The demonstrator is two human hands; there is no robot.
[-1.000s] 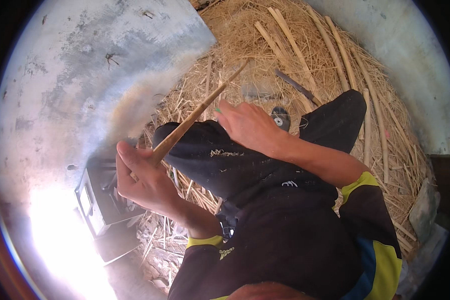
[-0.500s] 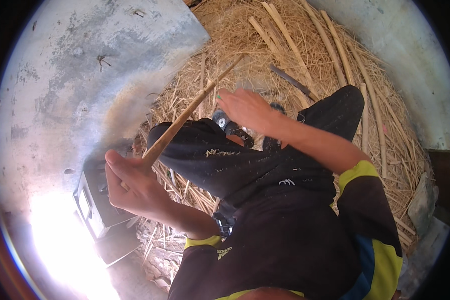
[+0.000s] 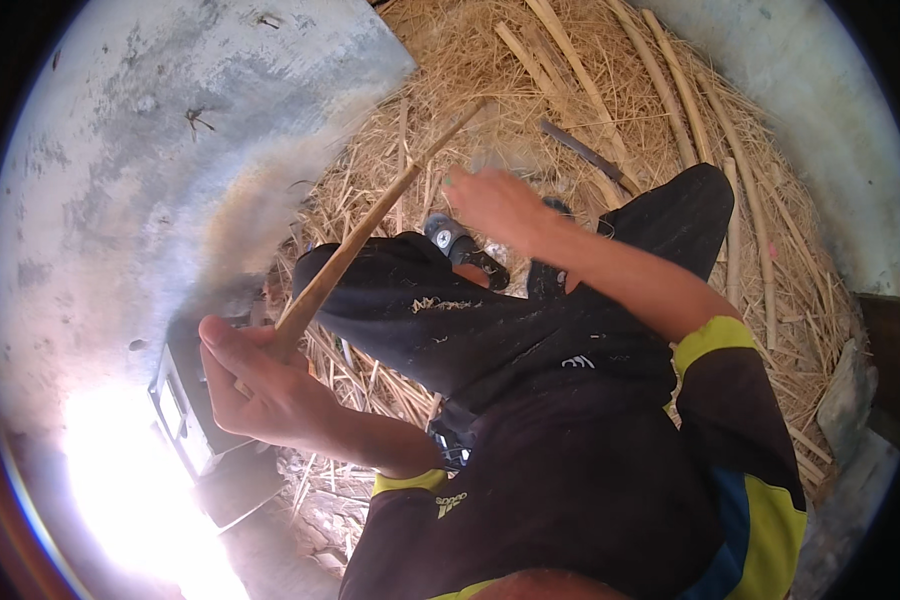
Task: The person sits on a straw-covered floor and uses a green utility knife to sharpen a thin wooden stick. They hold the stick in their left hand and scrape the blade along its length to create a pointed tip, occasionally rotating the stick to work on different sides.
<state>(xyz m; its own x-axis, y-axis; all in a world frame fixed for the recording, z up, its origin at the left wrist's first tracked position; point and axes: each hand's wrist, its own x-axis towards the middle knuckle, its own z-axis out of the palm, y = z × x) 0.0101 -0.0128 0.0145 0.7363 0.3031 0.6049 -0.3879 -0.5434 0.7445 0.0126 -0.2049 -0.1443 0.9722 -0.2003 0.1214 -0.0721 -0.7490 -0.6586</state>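
Stick (image 3: 355, 237) slants across the view, thick end low on the left, passing over the knee on that side, thin tip out over the straw (image 3: 450, 55). The left hand (image 3: 260, 378) is closed round the thick end, thumb along it. The right hand (image 3: 497, 208) is blurred, fingers curled in, just beside the upper part of the stick; a green bit (image 3: 447, 180) shows at its fingertips, but I cannot tell whether it grips a tool, nor whether it touches the wood. Pale shavings (image 3: 445, 304) lie on the dark trousers (image 3: 420, 340), and a thin sliver seems to stand off the stick near its upper part. Beyond the right hand, a knife (image 3: 585, 152) lies on the straw, with poles (image 3: 660, 82) farther off.

By my reading, the step in hand is trimming or smoothing the stick, partly done. Another stroke would call for a firm left hold, the stick kept steady, and the right hand brought against the wood at a shallow angle, clear of the knee
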